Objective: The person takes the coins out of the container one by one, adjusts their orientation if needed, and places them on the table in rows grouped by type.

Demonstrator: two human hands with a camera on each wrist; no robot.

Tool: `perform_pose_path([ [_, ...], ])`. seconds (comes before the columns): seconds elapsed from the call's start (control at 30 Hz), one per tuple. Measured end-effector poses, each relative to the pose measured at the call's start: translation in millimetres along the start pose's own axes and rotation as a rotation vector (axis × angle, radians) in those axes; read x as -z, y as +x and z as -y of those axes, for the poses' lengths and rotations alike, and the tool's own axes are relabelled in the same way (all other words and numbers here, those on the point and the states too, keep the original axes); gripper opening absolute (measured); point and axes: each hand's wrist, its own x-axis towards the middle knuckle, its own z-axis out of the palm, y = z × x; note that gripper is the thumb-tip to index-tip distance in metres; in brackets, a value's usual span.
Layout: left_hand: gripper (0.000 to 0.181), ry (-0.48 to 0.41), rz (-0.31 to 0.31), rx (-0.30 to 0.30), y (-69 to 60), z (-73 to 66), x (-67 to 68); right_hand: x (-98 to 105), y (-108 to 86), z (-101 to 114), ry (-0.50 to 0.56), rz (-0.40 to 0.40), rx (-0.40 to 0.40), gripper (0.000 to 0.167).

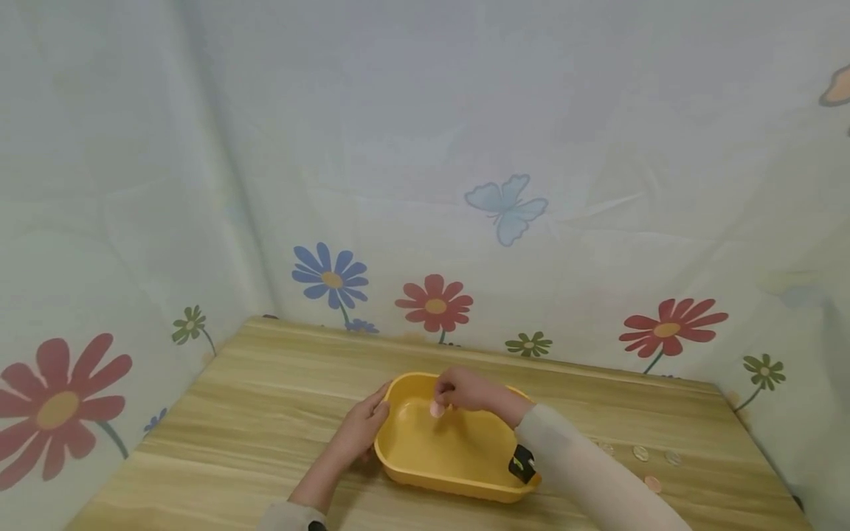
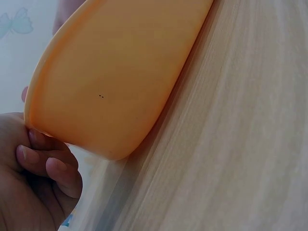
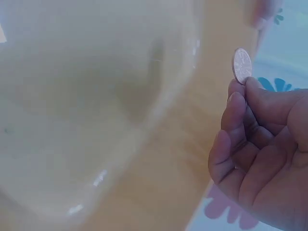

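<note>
A yellow plastic basin with rounded corners stands on the wooden table. At its left end my left hand grips the rim; in the left wrist view the fingers curl against the outside of the wall. Over the inside of the basin, my right hand pinches a copper-coloured coin between thumb and fingertips. The same coin shows below the fingers in the head view, apart from the basin's floor. No other coin can be seen inside the basin.
Right of the basin, several coins lie on the table, among them a silvery coin and a copper-coloured coin. The right sleeve passes in front of part of that area. A flowered cloth hangs behind the table.
</note>
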Motion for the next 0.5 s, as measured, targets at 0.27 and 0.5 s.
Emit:
perform_pose_path([
  [0.27, 0.052, 0.013, -0.013, -0.009, 0.6, 0.5, -0.1, 21.3, -21.1, -0.5, -0.044, -0.070, 0.026, 0.020],
  [0.5, 0.052, 0.020, -0.012, 0.002, 0.7, 0.3, 0.3, 35.3, -47.6, -9.9, -0.042, -0.103, -0.010, 0.016],
])
